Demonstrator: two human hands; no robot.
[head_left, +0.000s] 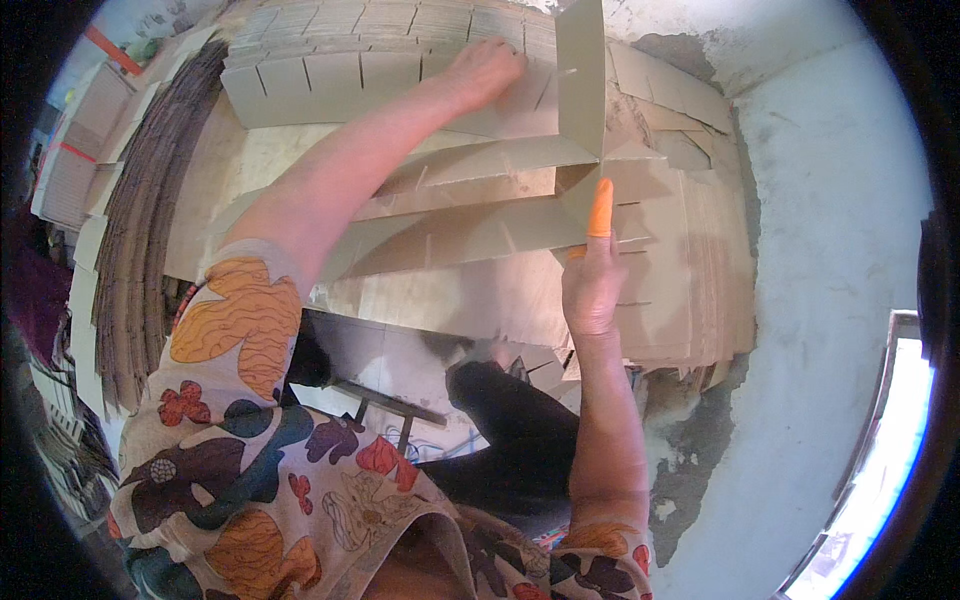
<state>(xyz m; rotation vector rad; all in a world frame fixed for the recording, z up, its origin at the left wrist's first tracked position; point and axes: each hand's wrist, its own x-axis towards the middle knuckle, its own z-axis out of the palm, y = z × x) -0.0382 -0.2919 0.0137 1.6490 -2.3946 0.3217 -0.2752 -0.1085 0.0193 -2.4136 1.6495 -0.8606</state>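
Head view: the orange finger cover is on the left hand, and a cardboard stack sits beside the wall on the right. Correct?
Not quite: the head view shows the orange finger cover on the right hand, not the left hand. The cardboard stack does sit beside the wall.

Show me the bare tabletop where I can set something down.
Bare wood shows on the tabletop between the nearer cardboard strip and the front edge, left of the right hand; another patch lies between the left forearm and the dark-edged stack. The slotted cardboard row crowds the far side; the flat cardboard pile, the right.
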